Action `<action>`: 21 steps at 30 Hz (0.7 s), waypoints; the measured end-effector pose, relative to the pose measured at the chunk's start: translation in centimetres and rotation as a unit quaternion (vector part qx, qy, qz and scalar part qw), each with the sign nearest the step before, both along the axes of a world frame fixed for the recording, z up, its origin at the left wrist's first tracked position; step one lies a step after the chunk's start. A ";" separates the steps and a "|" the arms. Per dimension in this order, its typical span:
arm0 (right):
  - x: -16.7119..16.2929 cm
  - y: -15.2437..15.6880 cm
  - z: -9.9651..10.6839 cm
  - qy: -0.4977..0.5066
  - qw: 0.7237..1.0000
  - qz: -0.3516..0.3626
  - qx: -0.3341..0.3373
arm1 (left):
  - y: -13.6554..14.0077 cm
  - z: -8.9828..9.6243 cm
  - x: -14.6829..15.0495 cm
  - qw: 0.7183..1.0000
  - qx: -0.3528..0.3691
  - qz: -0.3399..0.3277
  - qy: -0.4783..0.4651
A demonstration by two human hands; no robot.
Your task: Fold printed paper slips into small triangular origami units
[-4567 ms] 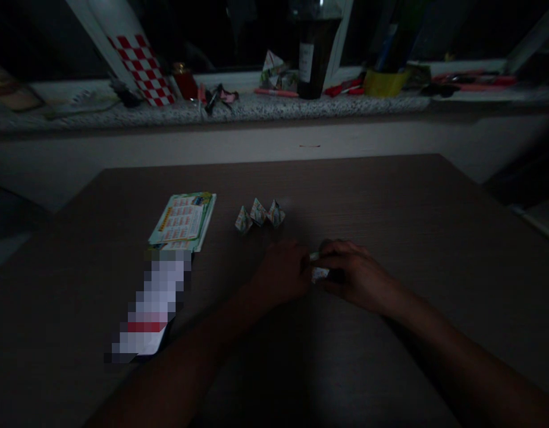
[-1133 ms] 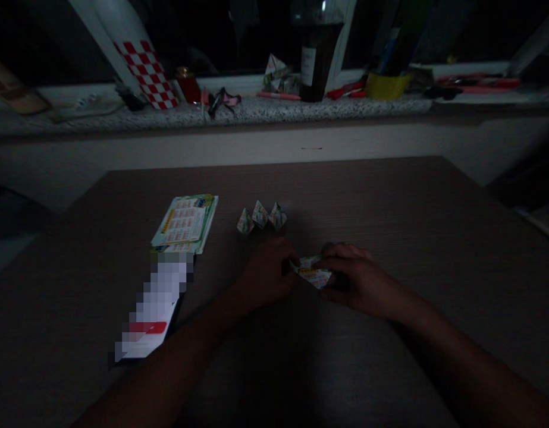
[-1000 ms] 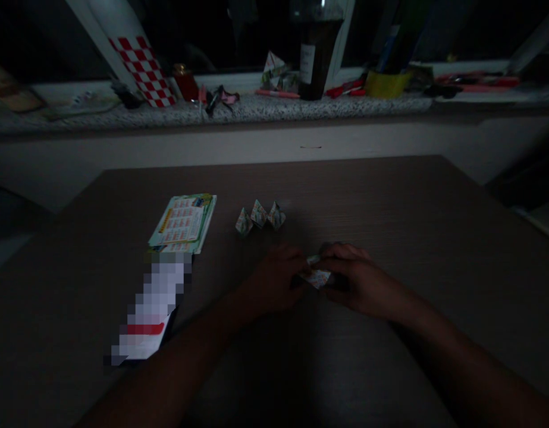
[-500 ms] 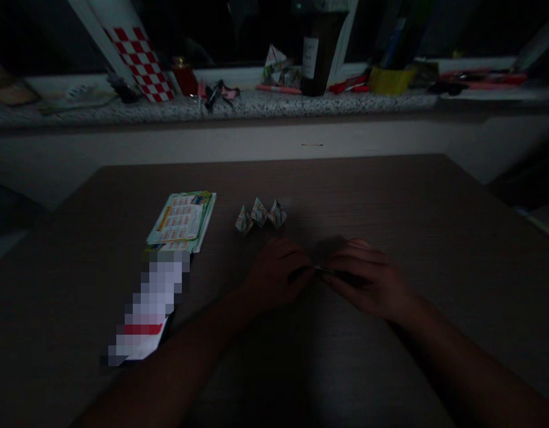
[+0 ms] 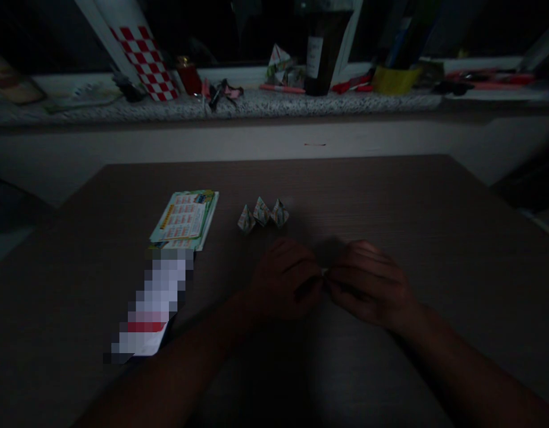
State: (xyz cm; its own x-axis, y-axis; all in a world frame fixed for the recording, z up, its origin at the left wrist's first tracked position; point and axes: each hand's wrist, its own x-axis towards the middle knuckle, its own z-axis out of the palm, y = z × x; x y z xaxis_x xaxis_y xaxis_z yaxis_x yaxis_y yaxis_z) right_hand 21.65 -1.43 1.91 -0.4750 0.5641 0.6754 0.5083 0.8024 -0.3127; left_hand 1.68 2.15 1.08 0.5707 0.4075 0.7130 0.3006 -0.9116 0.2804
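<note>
My left hand [image 5: 288,279] and my right hand [image 5: 372,282] meet low over the table, fingertips touching or nearly so. Both are closed in a pinch on a small piece of paper [image 5: 325,271]. Only a pale sliver of it shows; the fingers hide the rest, and its shape cannot be made out in the dim light. Just beyond my left hand, three small folded paper pieces [image 5: 262,213] stand in a row, pointed at the top and printed in green and red.
Left of the folded pieces lies a stack of printed cards [image 5: 182,217]. A phone with a lit, blurred screen [image 5: 156,303] lies below it, beside my left forearm. At the back, a stone sill [image 5: 265,104] carries a checkered tube [image 5: 149,65], a dark bottle [image 5: 321,59] and a yellow holder [image 5: 395,79].
Both hands have come slightly closer together, and less of the paper piece shows between them. My left hand has shifted a little right. The whole view has drifted slightly.
</note>
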 end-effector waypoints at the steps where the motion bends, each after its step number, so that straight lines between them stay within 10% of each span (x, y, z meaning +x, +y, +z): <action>1: -0.1 0.0 0.1 -0.006 1.000 0.002 0.003 | 0.0 0.0 0.0 1.000 0.006 -0.002 0.001; 21: -1.0 -0.5 0.6 0.043 0.998 0.029 0.031 | 0.1 -0.2 0.3 1.000 0.017 -0.013 -0.005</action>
State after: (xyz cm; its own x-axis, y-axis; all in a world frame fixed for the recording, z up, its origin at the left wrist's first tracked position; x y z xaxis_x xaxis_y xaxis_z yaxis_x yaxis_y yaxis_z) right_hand 20.66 -1.98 2.48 -0.4448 0.4937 0.7473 0.4336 0.8488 -0.3027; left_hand 1.94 2.21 0.91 0.5726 0.3680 0.7326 0.2746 -0.9281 0.2515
